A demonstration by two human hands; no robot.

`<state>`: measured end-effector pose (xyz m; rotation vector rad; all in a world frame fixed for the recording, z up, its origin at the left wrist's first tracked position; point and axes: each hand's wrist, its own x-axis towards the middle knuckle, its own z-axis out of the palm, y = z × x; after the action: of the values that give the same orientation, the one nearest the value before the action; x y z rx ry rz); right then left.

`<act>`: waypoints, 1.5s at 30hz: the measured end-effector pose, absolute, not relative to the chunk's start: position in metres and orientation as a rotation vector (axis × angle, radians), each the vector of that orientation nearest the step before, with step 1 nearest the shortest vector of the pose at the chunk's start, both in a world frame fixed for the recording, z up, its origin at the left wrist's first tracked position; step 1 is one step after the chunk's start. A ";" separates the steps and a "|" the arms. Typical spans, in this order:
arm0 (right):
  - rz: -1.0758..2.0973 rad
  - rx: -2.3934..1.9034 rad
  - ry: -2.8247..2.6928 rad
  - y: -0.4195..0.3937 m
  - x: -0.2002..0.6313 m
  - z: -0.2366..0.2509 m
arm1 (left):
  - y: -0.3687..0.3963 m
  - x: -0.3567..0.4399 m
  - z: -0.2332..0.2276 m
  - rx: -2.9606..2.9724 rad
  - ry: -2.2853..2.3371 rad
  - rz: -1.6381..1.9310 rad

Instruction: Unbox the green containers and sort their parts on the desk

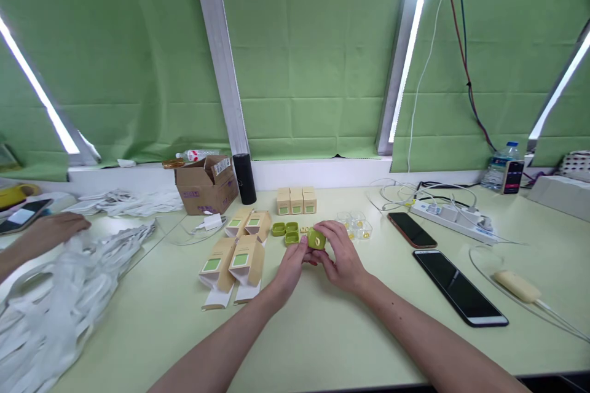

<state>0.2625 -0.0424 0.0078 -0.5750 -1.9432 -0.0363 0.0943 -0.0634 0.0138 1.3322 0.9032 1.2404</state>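
Head view: my left hand [291, 265] and right hand [340, 258] are together grasping a small green case [316, 237] just above the worktop [322, 331]. Open green cases [286, 231] are lying just beyond my left hand; flat cartons [233, 261] are lying beside it.

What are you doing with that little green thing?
A person holds a small rounded green plastic case between both hands, left hand and right hand, just above the pale green table. Behind it lie more small green case pieces, clear plastic trays and open tan cardboard boxes with green labels. At far left, another person's hand rests on white bands.
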 end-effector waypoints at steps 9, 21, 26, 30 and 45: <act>0.105 -0.639 -1.892 -0.042 0.264 0.006 | -0.061 0.089 0.017 1.640 1.102 1.400; 0.201 -0.576 -1.886 -0.040 0.265 0.006 | -0.069 0.087 0.020 1.939 1.208 1.602; 0.216 -0.546 -1.882 -0.040 0.265 0.006 | -0.068 0.086 0.021 2.001 1.284 1.633; 0.210 -0.548 -1.880 -0.039 0.266 0.005 | -0.068 0.085 0.020 2.027 1.334 1.619; 0.167 -0.527 -1.908 -0.040 0.266 0.000 | -0.064 0.084 0.021 1.762 1.186 1.570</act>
<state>0.2660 -0.0401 0.0003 -0.5274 -1.9079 0.1673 0.0841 -0.0638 0.0207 1.7617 1.1863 1.5696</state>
